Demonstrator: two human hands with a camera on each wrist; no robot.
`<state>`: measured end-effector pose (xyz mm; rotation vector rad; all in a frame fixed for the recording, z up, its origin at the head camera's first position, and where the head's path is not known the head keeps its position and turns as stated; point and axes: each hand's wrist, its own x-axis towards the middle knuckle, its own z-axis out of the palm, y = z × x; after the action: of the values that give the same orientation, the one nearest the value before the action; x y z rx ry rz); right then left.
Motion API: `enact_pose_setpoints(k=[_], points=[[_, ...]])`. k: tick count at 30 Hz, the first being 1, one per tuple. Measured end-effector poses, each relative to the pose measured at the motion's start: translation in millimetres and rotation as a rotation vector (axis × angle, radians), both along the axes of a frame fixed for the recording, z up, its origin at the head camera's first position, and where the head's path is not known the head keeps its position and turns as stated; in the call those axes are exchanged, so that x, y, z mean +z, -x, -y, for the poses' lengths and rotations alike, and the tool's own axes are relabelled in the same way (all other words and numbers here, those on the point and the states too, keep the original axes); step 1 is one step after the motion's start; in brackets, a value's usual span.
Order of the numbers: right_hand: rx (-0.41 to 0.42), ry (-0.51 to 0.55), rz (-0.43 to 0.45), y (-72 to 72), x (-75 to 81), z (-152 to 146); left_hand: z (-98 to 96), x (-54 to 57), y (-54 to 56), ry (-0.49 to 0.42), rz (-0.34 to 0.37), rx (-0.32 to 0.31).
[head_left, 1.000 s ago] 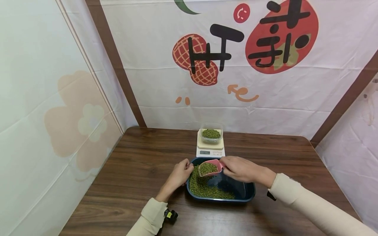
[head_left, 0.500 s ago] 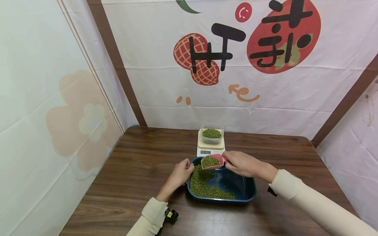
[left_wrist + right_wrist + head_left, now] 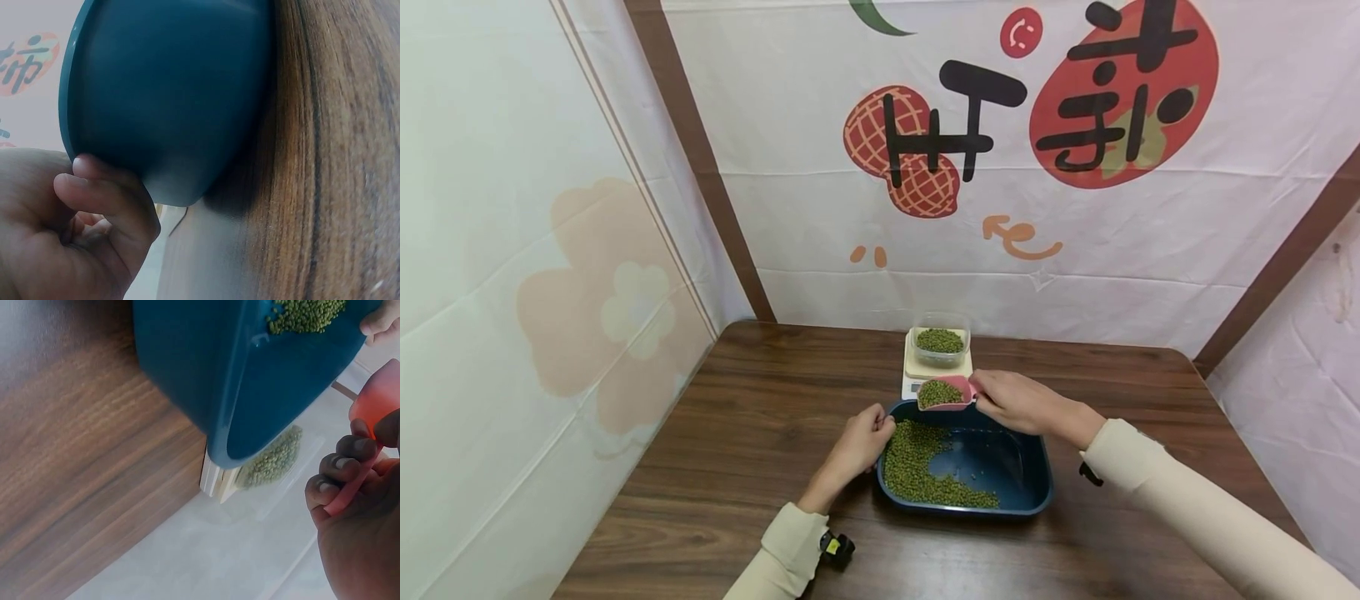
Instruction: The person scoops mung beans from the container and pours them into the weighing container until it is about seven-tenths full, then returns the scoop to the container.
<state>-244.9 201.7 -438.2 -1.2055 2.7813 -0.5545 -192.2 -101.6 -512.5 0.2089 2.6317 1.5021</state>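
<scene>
My right hand (image 3: 1022, 404) grips the handle of a pink scoop (image 3: 965, 389) heaped with green beans. The scoop is above the far rim of a blue basin (image 3: 996, 462), partly covering the front of a kitchen scale (image 3: 916, 367). In the right wrist view the fingers (image 3: 350, 464) curl round the thin pink handle. My left hand (image 3: 859, 437) holds the basin's left rim, its thumb and fingers pinching the edge in the left wrist view. Green beans (image 3: 913, 467) lie along the basin's left and near sides. A clear plastic container (image 3: 942, 357) with more beans stands on the scale.
Everything stands on a dark wood-grain table (image 3: 760, 433). A printed white cloth (image 3: 820, 208) hangs behind its far edge, with more cloth at the left and right sides. The scale sits directly beyond the basin.
My right hand has lifted the filled scoop up and away from over the basin's beans toward the scale. My left hand has stayed on the rim.
</scene>
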Motion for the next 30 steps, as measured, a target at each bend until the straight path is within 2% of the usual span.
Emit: enact_pose_setpoints(k=[6,8,9,12,13,15,16,19,21,22,26,28,30], points=[[-0.03,0.013,0.002,9.3,0.5,-3.0,5.3,-18.2,6.5,-0.025,-0.093,-0.04],[-0.037,0.024,0.013,12.3,1.4,-3.9,5.3,-18.2,6.6,-0.026,-0.094,-0.04],[-0.04,0.029,0.017,13.7,1.7,-4.4,4.2,-12.1,3.9,-0.036,-0.074,-0.032],[-0.04,0.04,0.009,18.0,2.7,-5.8,3.6,-9.6,4.1,-0.033,-0.048,-0.023],[-0.041,0.042,0.005,19.5,3.0,-6.3,2.9,-5.2,2.0,-0.045,-0.033,-0.017],[-0.053,0.039,0.005,22.0,3.9,-7.2,4.0,-10.6,4.6,-0.037,-0.049,-0.022],[-0.061,0.037,0.007,23.1,4.2,-7.5,5.2,-19.0,8.6,-0.027,-0.064,-0.029],[-0.092,0.031,0.018,26.4,5.4,-7.9,7.3,-33.8,15.2,-0.016,-0.09,-0.037],[-0.11,0.03,0.022,28.8,5.9,-7.8,7.6,-35.4,15.8,-0.019,-0.089,-0.038],[-0.115,0.031,0.02,30.2,6.0,-7.7,7.6,-34.5,15.4,-0.017,-0.092,-0.038],[-0.135,0.035,0.013,36.4,6.0,-7.7,3.6,-11.5,5.0,-0.022,-0.043,-0.019],[-0.143,0.036,0.012,39.2,6.3,-7.5,2.1,-4.7,2.4,-0.018,-0.015,-0.01],[-0.151,0.03,0.009,41.1,7.1,-7.2,2.0,-4.3,2.4,-0.014,-0.011,-0.011]])
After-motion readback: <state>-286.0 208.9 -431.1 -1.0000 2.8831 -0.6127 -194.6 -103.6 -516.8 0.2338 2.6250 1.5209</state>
